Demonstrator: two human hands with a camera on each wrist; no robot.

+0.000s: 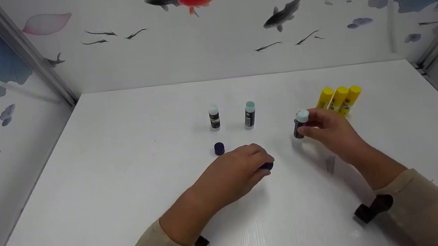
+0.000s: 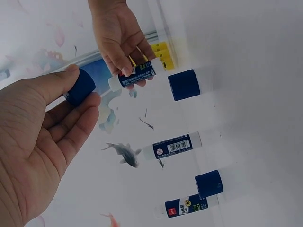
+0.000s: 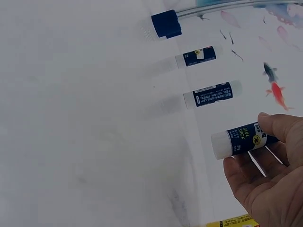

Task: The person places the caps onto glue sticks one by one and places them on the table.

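Observation:
Between thumb and fingers my left hand (image 1: 234, 173) pinches a dark blue cap (image 2: 80, 87). My right hand (image 1: 332, 130) grips a dark-labelled glue stick (image 3: 246, 139) round its body; its pale top is uncovered and it stands upright. Two more uncapped glue sticks, one on the left (image 1: 214, 118) and one on the right (image 1: 249, 115), stand upright on the table. A blue cap (image 1: 219, 148) rests in front of the left one. In the left wrist view another blue cap (image 2: 183, 85) shows on the table; my left hand hides it in the head view.
Three yellow glue sticks (image 1: 339, 99) stand side by side just behind my right hand. The white table (image 1: 108, 182) is enclosed by a back panel (image 1: 221, 58) painted with fish and by side panels.

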